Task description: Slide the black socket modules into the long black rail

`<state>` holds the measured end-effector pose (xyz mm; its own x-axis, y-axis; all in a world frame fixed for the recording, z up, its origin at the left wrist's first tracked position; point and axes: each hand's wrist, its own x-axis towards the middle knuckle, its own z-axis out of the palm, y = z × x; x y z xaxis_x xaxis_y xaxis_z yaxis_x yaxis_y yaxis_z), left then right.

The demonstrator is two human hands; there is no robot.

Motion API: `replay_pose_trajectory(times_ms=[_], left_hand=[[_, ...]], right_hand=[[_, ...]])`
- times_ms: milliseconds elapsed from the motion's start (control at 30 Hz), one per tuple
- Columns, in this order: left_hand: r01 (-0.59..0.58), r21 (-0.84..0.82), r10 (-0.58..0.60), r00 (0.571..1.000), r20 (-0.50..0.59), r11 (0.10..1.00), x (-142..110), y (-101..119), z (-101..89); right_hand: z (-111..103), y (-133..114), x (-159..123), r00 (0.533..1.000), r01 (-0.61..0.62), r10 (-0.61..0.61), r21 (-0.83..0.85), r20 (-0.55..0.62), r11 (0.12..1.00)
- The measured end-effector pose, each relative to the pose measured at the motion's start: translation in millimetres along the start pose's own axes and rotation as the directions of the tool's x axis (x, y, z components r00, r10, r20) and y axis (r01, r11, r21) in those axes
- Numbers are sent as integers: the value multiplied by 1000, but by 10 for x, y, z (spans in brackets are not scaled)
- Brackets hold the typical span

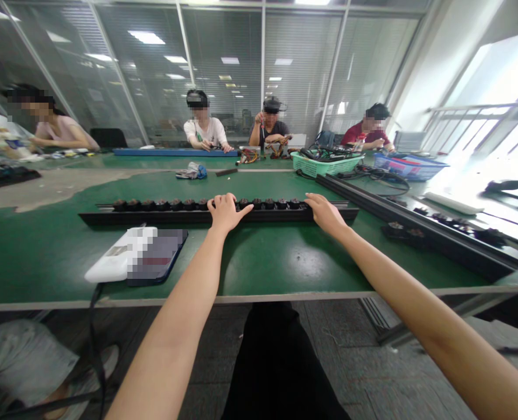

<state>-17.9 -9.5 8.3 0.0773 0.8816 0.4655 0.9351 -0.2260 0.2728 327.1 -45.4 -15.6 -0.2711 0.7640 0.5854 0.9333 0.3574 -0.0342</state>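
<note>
A long black rail [171, 217] lies crosswise on the green table, with a row of small round black parts [163, 205] along its top. My left hand [226, 211] is on the rail near its middle. Its fingers curl over the row, and the thumb sticks out to the right. Toward the rail's right end, my right hand [325, 213] has its fingers bent over the top, beside the last round part. Its thumb is hidden. Both hands grip the rail from the near side; the fingertips at its far side are out of sight.
A white device [121, 254] and a phone [158, 256] lie at the near left, with a cable hanging down. Another long black rail [434, 245] slants at right beside loose round parts. Behind are a grey cloth [192, 171], a green basket [324, 164] and several people.
</note>
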Motion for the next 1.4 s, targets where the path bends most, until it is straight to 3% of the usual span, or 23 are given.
replay_pose_trajectory(times_ms=[300, 1400], left_hand=[[-2, -3, 2, 1000, -4, 1000, -3, -7, 4], [2, -15, -2, 1000, 7, 1000, -18, 15, -31]], right_hand=[[-6, -4, -32, 994, -109, 109, -30, 4, 994], [-22, 85, -52, 989, -146, 146, 27, -25, 989]])
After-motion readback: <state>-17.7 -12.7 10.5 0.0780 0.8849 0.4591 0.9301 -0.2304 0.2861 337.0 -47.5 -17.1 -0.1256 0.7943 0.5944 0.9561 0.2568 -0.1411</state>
